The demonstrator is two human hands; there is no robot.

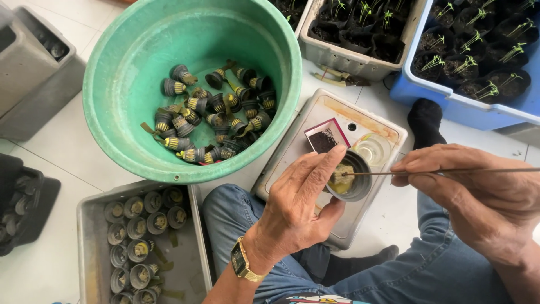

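Left hand [295,205] grips a small grey pot [353,179] over the white tray [292,149], tilting its mouth toward the thin rod [439,171] pinched in the right hand [469,188], so the tip reaches the yellowish plug [342,175] inside, with the green basin [121,84] of pots close by.

At eleven o'clock sits a mint-green basin [112,84] holding dark grey cups [216,121] with yellow sponge plugs. At seven o'clock a pale grey tray [87,247] carries more grey cups. At one o'clock a blue crate [444,101] holds black pots with green sprouts. At six o'clock are blue jeans [236,214] and a gold wristwatch [243,262]. The white tray [304,141] shows rusty orange stains.
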